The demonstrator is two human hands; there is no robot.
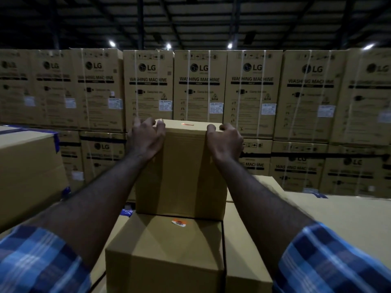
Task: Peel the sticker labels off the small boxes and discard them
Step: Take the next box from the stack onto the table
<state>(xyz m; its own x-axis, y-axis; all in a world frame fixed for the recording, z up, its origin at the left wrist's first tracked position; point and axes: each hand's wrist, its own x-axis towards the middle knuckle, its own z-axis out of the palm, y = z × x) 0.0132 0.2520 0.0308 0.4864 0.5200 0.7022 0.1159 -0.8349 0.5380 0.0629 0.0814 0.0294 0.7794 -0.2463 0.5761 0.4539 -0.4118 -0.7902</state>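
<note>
Fingers [213,128] of our left hand [146,139] and right hand [225,142] curl over the upper box's [182,166] top far corners, gripping it.

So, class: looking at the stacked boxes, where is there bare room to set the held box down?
Free: the wide flat box top right of the right arm, and the lower box's top around its orange sticker. Crowded: the upper box is gripped by the left hand and right hand; washing machine cartons wall off behind.
</note>
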